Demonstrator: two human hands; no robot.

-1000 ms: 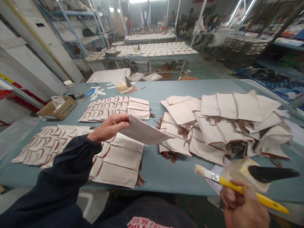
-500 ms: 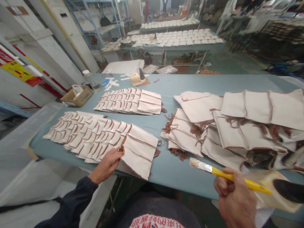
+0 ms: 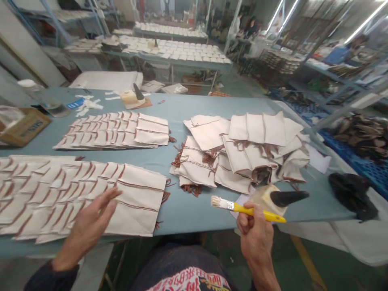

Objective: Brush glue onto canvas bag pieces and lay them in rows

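Observation:
My left hand lies open and flat, fingers stretched over the near end of a long overlapping row of cream cloth pouches with brown trim on the blue-green table. The newest pouch lies at the row's right end, just right of my fingers. My right hand is closed on a yellow-handled brush, bristles pointing left above the table's front edge. Behind the brush stands a pale glue bottle with a black cone nozzle.
A loose pile of pouches lies mid-right. A second fanned row lies farther back, with another glue bottle, a cardboard box and a jar. A dark cloth sits at the right edge. More tables and people stand behind.
My left hand carried a pouch from the air down onto the right end of the near row, let go and now rests flat. The brush stayed in my right hand.

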